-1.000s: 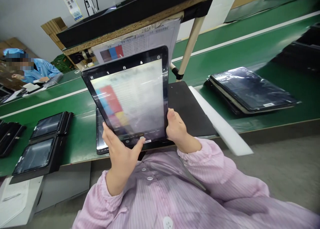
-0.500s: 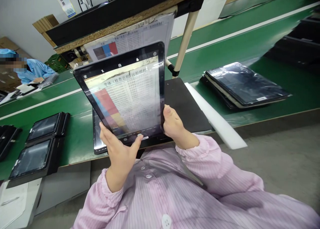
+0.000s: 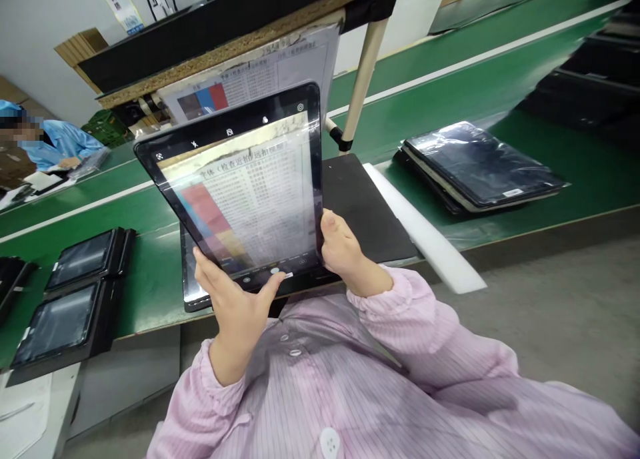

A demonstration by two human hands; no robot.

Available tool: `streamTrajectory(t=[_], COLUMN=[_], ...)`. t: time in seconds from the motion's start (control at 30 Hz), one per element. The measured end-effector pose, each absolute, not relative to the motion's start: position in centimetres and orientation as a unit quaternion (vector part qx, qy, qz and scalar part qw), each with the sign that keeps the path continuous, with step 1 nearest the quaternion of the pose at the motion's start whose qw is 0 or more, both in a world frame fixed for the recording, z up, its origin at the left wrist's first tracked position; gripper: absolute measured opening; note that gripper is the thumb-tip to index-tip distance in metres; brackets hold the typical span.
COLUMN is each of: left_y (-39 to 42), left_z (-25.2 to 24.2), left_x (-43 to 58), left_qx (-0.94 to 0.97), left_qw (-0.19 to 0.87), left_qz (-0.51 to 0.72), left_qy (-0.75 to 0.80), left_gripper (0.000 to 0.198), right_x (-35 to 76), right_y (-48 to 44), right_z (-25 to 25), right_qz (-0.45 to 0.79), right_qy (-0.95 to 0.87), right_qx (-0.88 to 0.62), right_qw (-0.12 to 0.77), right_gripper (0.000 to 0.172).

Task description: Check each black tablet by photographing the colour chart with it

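Green workbench (image 3: 150, 269) below, left hand (image 3: 235, 305) and right hand (image 3: 344, 245) grip a tablet (image 3: 235, 195) mid-frame; its chart preview (image 3: 267, 189) has become readable.

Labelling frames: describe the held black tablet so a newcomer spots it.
Above the long green workbench is a brown particleboard shelf. Before it, the left hand and right hand hold the black rectangular tablet. Its screen is lit, unlike the dark-screened tablets lying nearby.
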State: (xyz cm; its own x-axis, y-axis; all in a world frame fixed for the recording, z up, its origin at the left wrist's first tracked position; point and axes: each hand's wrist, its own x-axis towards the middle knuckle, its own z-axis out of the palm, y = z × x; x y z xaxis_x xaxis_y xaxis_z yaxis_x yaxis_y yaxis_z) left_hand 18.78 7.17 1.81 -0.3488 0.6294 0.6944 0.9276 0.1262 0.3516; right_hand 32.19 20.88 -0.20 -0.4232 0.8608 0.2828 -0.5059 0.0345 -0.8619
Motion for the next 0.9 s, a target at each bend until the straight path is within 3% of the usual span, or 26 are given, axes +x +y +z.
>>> streamTrajectory(t=[0.07, 0.13, 0.2, 0.27, 0.37, 0.43, 0.67, 0.9], left_y=[6.9, 6.7, 6.7, 6.8, 7.2, 7.5, 9.1, 9.9], left_z=[1.7, 1.9, 2.7, 3.7, 5.1, 5.3, 3.5, 3.5], left_x=[18.5, 18.2, 17.9, 17.6, 17.4, 17.7, 19.7, 22.3], left_qx=[-0.548, -0.545, -0.488, -0.401, -0.315, -0.284, -0.234, -0.207], left_qw=[0.172, 0.11, 0.012, -0.121, -0.293, -0.345, -0.43, -0.473], left_qz=[-0.418, -0.513, -0.645, -0.734, -0.75, -0.748, -0.738, -0.715], left_qy=[-0.704, -0.654, -0.588, -0.535, -0.503, -0.492, -0.465, -0.471], left_gripper=[0.122, 0.091, 0.057, 0.043, 0.042, 0.042, 0.043, 0.046], right_x=[32.2, 32.4, 32.8, 33.5, 35.1, 36.5, 40.7, 43.0], right_y=[20.8, 20.4, 19.8, 19.1, 18.4, 18.5, 21.5, 23.6], right_z=[0.0, 0.4, 1.0, 1.8, 3.0, 3.9, 7.5, 7.0], right_qz=[0.677, 0.685, 0.694, 0.697, 0.652, 0.578, 0.382, 0.351], right_qy=[-0.501, -0.488, -0.472, -0.469, -0.537, -0.61, -0.772, -0.761], right_qx=[-0.169, -0.175, -0.186, -0.19, -0.161, -0.145, -0.166, -0.217], right_qw=[0.511, 0.511, 0.51, 0.507, 0.511, 0.522, 0.48, 0.501], right_gripper=[0.062, 0.061, 0.06, 0.059, 0.064, 0.071, 0.078, 0.072])
